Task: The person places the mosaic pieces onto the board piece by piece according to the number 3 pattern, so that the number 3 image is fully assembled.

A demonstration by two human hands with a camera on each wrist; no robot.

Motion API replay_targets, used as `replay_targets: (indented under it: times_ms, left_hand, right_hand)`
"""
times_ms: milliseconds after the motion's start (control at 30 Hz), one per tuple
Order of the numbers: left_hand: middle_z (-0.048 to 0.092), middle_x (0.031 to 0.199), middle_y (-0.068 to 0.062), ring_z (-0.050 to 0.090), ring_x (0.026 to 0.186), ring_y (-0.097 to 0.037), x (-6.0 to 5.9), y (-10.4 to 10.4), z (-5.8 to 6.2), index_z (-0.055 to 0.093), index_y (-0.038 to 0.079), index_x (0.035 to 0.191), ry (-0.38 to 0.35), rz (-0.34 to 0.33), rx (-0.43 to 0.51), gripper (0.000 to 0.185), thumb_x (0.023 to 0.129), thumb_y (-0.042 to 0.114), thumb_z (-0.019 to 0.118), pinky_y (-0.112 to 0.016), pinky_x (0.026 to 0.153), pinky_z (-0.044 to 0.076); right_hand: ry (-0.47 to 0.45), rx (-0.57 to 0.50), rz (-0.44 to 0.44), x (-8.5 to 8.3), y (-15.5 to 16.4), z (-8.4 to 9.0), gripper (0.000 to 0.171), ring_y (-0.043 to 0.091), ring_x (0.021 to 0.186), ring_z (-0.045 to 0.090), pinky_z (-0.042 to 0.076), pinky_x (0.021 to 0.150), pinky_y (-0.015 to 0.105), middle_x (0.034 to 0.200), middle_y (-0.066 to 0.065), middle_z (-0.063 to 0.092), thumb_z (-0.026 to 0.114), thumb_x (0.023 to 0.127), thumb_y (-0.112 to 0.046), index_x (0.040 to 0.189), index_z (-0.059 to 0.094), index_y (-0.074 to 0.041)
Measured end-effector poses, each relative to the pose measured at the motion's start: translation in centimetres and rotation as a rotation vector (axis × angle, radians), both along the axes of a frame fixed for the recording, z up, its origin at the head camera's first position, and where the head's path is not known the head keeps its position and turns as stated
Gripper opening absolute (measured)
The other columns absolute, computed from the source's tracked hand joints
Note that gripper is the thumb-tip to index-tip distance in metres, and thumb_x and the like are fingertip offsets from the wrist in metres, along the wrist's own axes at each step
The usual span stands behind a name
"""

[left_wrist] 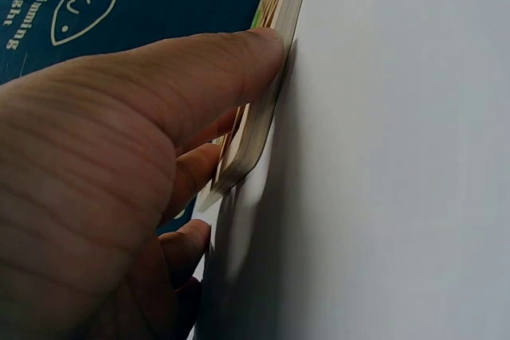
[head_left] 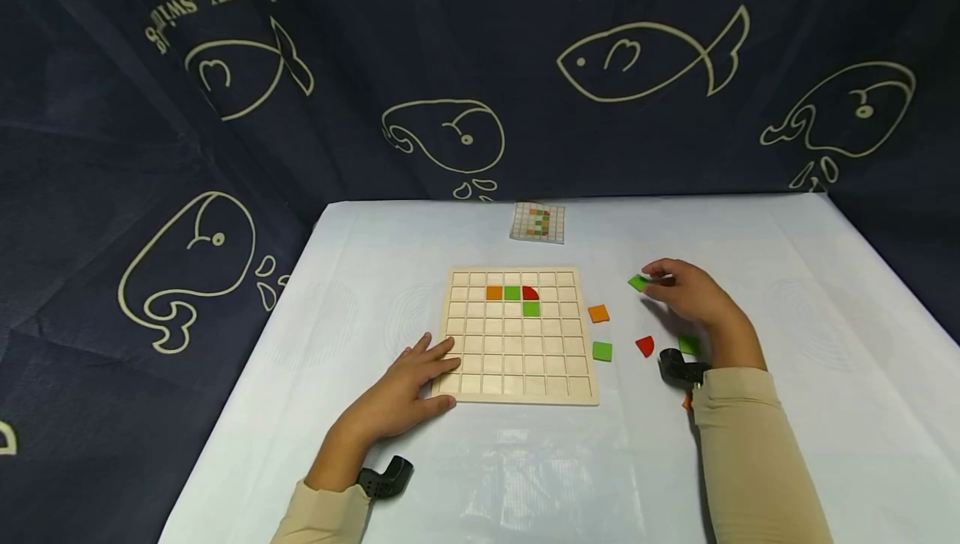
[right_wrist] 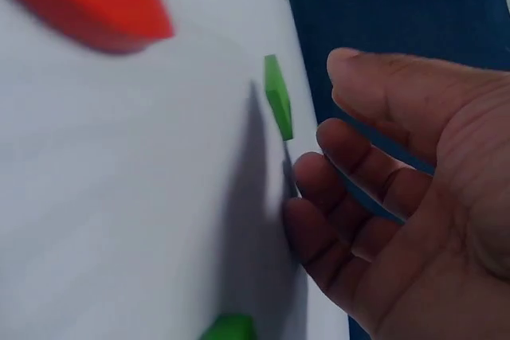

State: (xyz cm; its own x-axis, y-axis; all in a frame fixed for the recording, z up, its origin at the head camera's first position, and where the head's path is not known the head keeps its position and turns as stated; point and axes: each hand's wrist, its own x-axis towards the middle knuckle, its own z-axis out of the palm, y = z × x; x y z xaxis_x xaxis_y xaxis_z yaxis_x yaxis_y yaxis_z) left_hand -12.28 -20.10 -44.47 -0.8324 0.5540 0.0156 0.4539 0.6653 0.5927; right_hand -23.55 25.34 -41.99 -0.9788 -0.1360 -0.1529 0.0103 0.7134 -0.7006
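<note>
On board (head_left: 517,377): four tiles | left fingers (head_left: 431,356) flat | right fingers (head_left: 660,271) apart by green tile (head_left: 638,282)

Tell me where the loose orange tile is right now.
In the head view the orange tile lies flat on the table, just off the board's right edge, above a green tile and left of the right hand.

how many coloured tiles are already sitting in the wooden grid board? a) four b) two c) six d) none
a: the wooden grid board holds four tiles, an orange tile, a green tile and a red quarter-round tile in one row, plus a second green tile just below the red one.
</note>
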Motion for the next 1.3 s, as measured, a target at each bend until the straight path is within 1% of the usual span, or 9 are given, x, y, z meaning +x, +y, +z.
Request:
replay_targets:
  times_ms: [100,233,367,500,767,1033,1300]
  left_hand:
    - [0.034,0.158,-0.009,0.013,0.149,-0.038,0.0,0.0,-0.1,0.056,0.005,0.141,-0.001,0.0,0.0,0.056,0.091,0.027,0.073,-0.062,0.116,0.012]
    - [0.034,0.158,-0.009,0.013,0.149,-0.038,0.0,-0.1,-0.1,0.056,0.006,0.141,0.003,-0.003,0.006,0.056,0.092,0.027,0.072,-0.061,0.116,0.012]
    - [0.034,0.158,-0.009,0.013,0.149,-0.038,-0.1,-0.1,-0.1,0.056,0.006,0.141,0.008,-0.006,0.009,0.056,0.092,0.027,0.072,-0.061,0.117,0.012]
    - [0.034,0.158,-0.009,0.012,0.149,-0.038,0.0,-0.1,-0.1,0.056,0.006,0.141,0.009,-0.004,0.007,0.056,0.092,0.028,0.072,-0.061,0.117,0.012]
    - [0.035,0.158,-0.009,0.012,0.149,-0.037,0.0,-0.1,0.0,0.056,0.006,0.142,0.006,-0.002,0.006,0.056,0.092,0.028,0.072,-0.06,0.117,0.012]
    - [0.034,0.158,-0.009,0.012,0.149,-0.038,0.0,-0.1,0.0,0.055,0.006,0.142,0.008,-0.001,0.005,0.057,0.093,0.029,0.072,-0.06,0.117,0.012]
    - [0.034,0.158,-0.009,0.013,0.149,-0.038,0.0,0.0,-0.1,0.055,0.006,0.142,0.009,-0.004,0.006,0.057,0.093,0.028,0.072,-0.061,0.117,0.012]
  right_hand:
    - [-0.02,0.021,-0.011,-0.3,0.1,-0.3,0.039,0.043,0.12,0.047,0.041,0.1,0.058,0.135,0.028,0.05,0.059,0.098,-0.014,0.133,0.053,0.002]
    - [-0.016,0.02,-0.003,-0.7,0.1,-0.7,0.038,0.042,0.12,0.047,0.038,0.102,0.058,0.133,0.028,0.051,0.059,0.097,-0.013,0.132,0.053,0.002]
    - [-0.006,0.01,0.019,-1.0,0.1,-1.1,0.038,0.04,0.115,0.048,0.039,0.1,0.057,0.127,0.027,0.053,0.06,0.096,-0.012,0.131,0.054,0.003]
    - [0.003,0.004,0.019,-1.2,0.0,-1.4,0.038,0.039,0.11,0.048,0.04,0.097,0.056,0.123,0.027,0.054,0.062,0.095,-0.011,0.13,0.054,0.005]
    - [0.013,0.053,0.013,-1.5,-0.5,-1.6,0.041,0.042,0.117,0.047,0.036,0.103,0.059,0.129,0.029,0.052,0.063,0.094,-0.01,0.13,0.054,0.007]
    - [0.015,0.062,0.033,-1.4,-0.7,-1.6,0.034,0.041,0.111,0.048,0.037,0.101,0.06,0.122,0.027,0.054,0.062,0.094,-0.005,0.126,0.057,0.004]
    - [-0.031,0.052,0.015,-1.3,-0.7,-1.7,0.044,0.045,0.125,0.043,0.032,0.107,0.061,0.135,0.031,0.047,0.061,0.094,-0.003,0.135,0.049,0.004]
